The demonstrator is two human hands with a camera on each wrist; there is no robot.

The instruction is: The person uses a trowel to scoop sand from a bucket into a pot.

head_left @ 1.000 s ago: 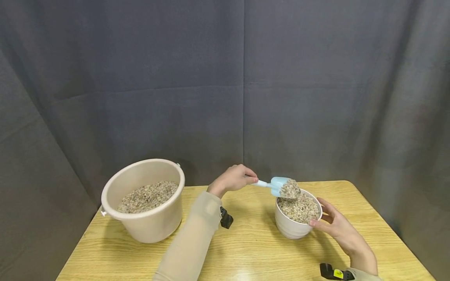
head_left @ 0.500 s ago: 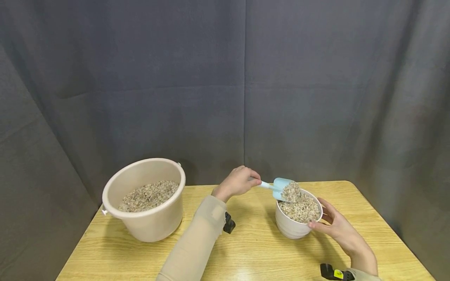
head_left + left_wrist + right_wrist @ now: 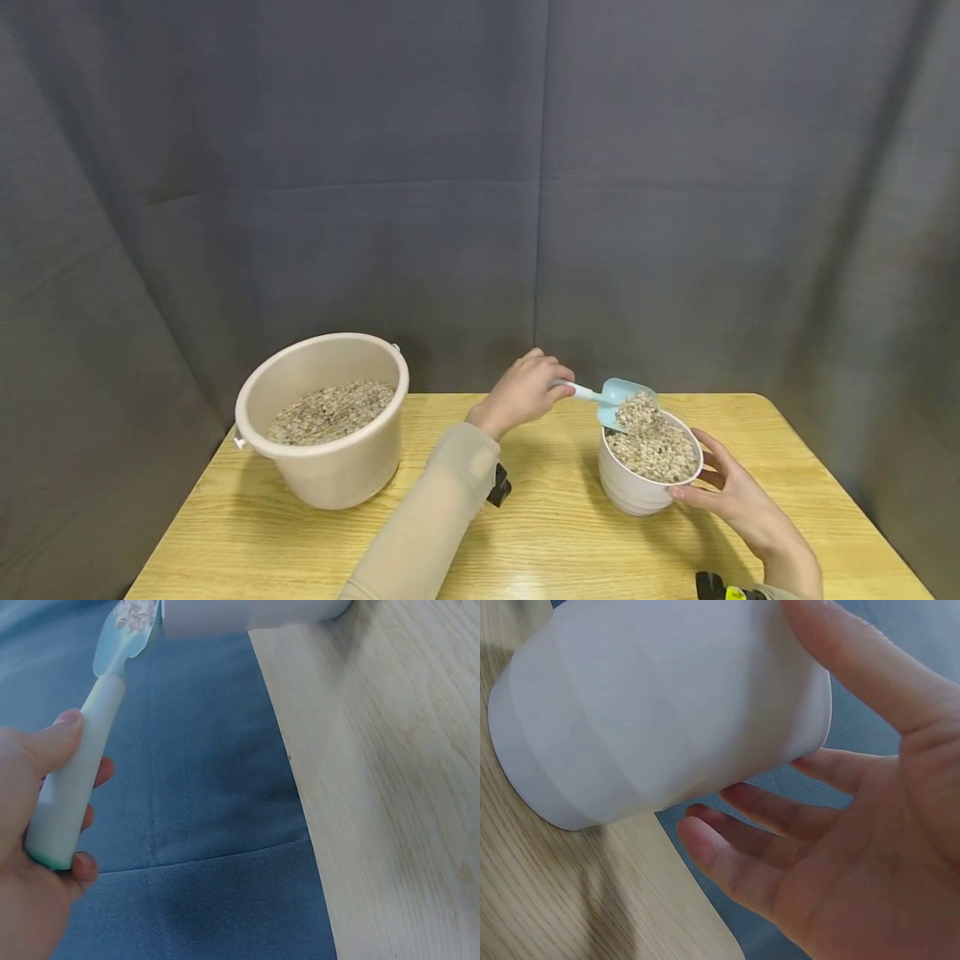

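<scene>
My left hand (image 3: 528, 387) grips the white handle (image 3: 75, 787) of a light blue scoop (image 3: 618, 396). The scoop is tilted over a white ribbed pot (image 3: 637, 492), and gravel (image 3: 652, 437) slides from it onto the heap in the pot. My right hand (image 3: 723, 492) is at the pot's right side. Its thumb (image 3: 855, 667) lies against the pot (image 3: 667, 712) near the rim, while the fingers (image 3: 742, 870) spread loosely behind it without wrapping round. The pot (image 3: 247, 615) stands on the wooden table (image 3: 555, 542).
A large beige bucket (image 3: 330, 475) partly filled with gravel (image 3: 330, 412) stands at the table's left. A dark grey curtain (image 3: 480, 208) hangs close behind the table. The table's far edge (image 3: 292, 787) runs just behind the pot.
My left hand has moved a little right and down. The scoop has tipped further and dropped to the pot's rim, with gravel spilling into the pot. The right hand stays by the pot.
</scene>
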